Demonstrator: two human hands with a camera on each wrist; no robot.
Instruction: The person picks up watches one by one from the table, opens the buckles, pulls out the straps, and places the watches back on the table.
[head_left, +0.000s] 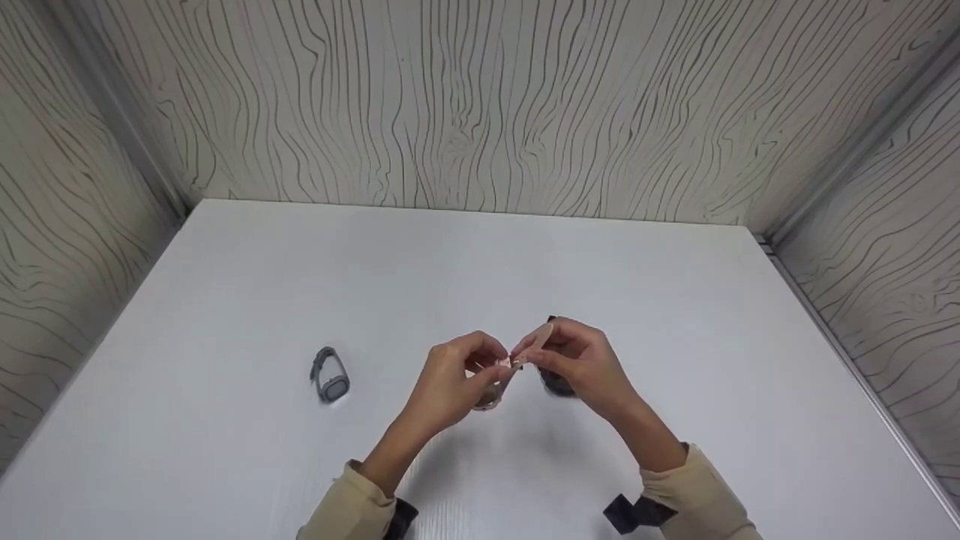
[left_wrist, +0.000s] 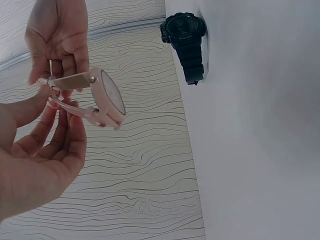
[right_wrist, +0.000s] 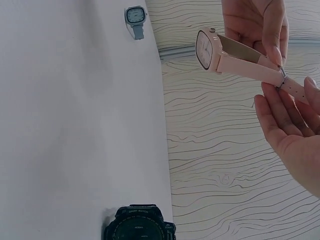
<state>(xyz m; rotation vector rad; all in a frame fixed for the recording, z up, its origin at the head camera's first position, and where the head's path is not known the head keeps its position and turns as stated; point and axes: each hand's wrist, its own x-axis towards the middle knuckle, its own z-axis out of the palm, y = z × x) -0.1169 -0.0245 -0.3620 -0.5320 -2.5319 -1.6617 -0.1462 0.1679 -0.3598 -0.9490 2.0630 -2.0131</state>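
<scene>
Both hands hold a pink wristwatch (right_wrist: 242, 62) above the table, its round face hanging away from the fingers. My left hand (head_left: 450, 379) pinches the strap at the metal buckle (right_wrist: 282, 77). The free strap end (right_wrist: 295, 89), with small holes, is pinched by my right hand (head_left: 589, 367). In the right wrist view this end passes through the buckle, so the strap forms a loop. A black sport watch (left_wrist: 187, 47) lies on the table beneath the right hand, partly hidden by it in the head view.
A grey-blue watch with a squarish face (head_left: 331, 375) lies on the white table (head_left: 300, 262) to the left of the hands. Wood-grain patterned panels (head_left: 450, 105) stand along the back and both sides of the table.
</scene>
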